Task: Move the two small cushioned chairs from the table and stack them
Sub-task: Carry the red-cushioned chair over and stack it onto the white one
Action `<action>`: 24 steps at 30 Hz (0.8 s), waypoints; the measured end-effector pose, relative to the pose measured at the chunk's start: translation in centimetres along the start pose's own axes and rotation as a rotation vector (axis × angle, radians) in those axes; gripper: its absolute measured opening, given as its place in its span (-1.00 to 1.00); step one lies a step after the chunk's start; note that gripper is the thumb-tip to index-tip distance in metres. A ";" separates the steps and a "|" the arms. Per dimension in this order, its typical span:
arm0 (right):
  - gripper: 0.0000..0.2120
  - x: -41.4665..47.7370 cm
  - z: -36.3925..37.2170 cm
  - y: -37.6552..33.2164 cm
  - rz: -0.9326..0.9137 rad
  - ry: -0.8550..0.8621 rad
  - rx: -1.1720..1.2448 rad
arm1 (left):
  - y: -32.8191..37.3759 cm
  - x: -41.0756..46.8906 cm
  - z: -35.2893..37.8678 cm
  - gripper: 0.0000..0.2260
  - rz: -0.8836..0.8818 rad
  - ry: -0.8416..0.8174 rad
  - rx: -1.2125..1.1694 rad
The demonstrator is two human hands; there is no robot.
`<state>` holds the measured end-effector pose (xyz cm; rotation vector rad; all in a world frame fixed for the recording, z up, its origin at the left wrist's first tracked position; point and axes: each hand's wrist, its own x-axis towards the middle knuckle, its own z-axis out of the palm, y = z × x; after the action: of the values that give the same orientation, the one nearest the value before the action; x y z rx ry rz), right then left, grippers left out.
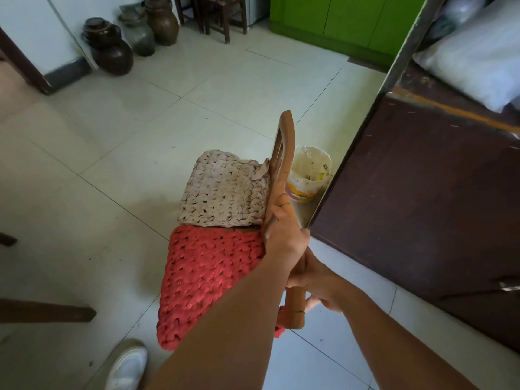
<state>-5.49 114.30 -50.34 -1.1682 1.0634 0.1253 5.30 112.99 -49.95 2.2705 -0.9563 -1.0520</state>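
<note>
Two small wooden chairs sit side by side over the tiled floor, just left of the dark table (422,209). The farther chair has a beige crocheted cushion (222,190) and an orange-brown backrest (284,142) standing upright. The nearer chair has a red crocheted cushion (202,277); only the end of its backrest (295,313) shows. My left hand (281,232) grips the beige chair's backrest at its lower part. My right hand (315,280) is closed around the red chair's backrest just behind it. The chairs' legs are hidden under the cushions.
A yellow-and-white bucket (309,175) with a plastic liner stands by the table corner, right behind the chairs. Dark ceramic jars (112,49) line the far left wall, with a wooden stool (219,15) and a green cabinet (351,21) beyond. My white shoe (126,367) is at bottom left.
</note>
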 end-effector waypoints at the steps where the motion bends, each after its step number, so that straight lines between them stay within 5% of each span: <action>1: -0.09 -0.2 0.4 0.1 0.009 -0.002 0.006 | -0.2 -0.3 0.0 -0.16 0.000 -0.008 0.012; 13: -0.18 -1.0 2.0 -0.1 0.003 0.073 0.018 | -1.6 -0.6 -1.6 -0.14 -0.046 -0.233 -0.128; 20: -0.37 -1.6 2.1 -3.6 -0.094 0.257 -0.032 | -0.9 -0.9 -5.4 -0.53 0.012 -0.267 -0.244; 24: -0.54 -4.3 2.6 -8.3 -0.236 0.358 -0.153 | -0.7 -3.7 -9.5 -0.58 0.026 -0.228 -0.265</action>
<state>-1.41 114.56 -41.53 -1.4825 1.2331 -0.1975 11.41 117.27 -42.93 1.9492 -0.8717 -1.3618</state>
